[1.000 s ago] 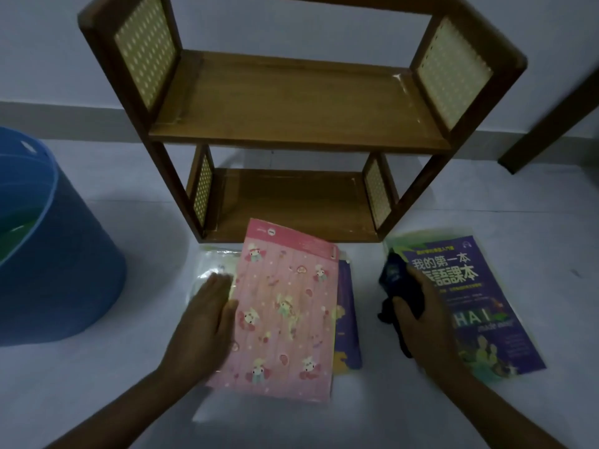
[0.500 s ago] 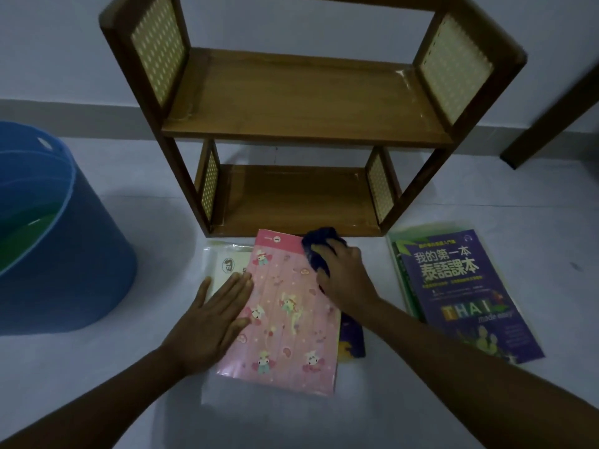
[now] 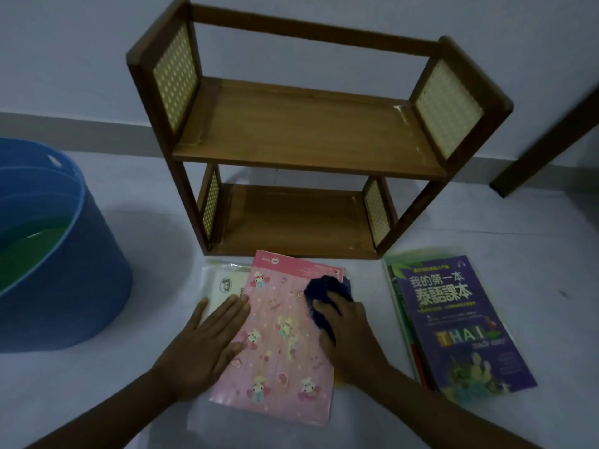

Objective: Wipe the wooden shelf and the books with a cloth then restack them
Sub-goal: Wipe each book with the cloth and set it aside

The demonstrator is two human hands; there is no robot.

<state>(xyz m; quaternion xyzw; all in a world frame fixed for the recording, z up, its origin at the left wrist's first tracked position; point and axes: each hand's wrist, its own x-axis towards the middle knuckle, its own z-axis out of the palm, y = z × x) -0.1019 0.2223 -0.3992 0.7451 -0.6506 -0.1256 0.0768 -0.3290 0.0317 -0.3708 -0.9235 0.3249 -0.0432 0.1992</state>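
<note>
Pressing my left hand (image 3: 207,345) flat, fingers spread, on the pink book (image 3: 278,345), I bunch the dark blue cloth (image 3: 324,294) in my right hand (image 3: 348,332), grip closed on it, upon the same cover. Beyond both hands stands the bare wooden shelf (image 3: 304,137); right of my right hand lies the purple book (image 3: 460,322).

Round blue plastic tub (image 3: 64,270) well left of the left hand, greenish water inside; pale floor (image 3: 534,254) beneath; grey skirting strip (image 3: 64,134) along the white wall (image 3: 64,53); dark slanted wooden plank (image 3: 547,140) far beyond the right hand.
</note>
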